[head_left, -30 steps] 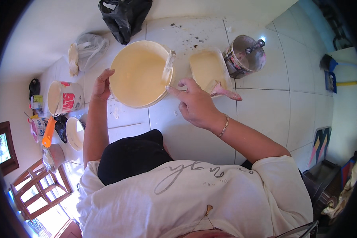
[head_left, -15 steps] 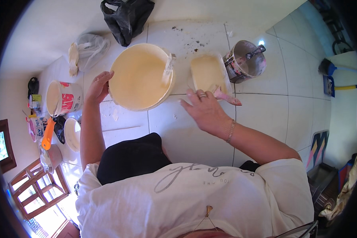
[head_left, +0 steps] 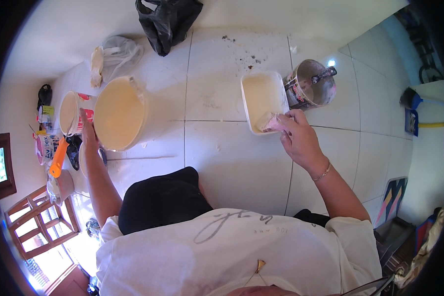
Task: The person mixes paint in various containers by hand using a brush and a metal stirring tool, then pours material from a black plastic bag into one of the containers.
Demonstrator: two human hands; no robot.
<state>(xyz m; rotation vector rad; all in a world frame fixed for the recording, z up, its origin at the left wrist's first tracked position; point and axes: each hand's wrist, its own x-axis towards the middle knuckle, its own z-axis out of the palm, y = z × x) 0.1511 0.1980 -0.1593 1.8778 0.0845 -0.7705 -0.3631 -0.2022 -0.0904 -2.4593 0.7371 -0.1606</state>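
Cream-filled bucket [head_left: 144, 116] shifted left, against left fingers [head_left: 87, 127]; pink brush [head_left: 270, 122] between right fingers [head_left: 289, 124].

The floor [head_left: 232, 172] is made of big, pale, shiny tiles with thin dark lines between them. Dark crumbs [head_left: 227, 39] lie on it near the wall. A white tray [head_left: 243, 101] of cream paint sits on the tiles, and a messy dark pail [head_left: 294, 90] stands right beside it. On the left, a white bucket [head_left: 87, 102] with red on its side stands on the floor. A clear bag [head_left: 121, 56] lies near the wall. The big tub [head_left: 144, 121] may be standing on the floor too, but its bottom is hard to see.
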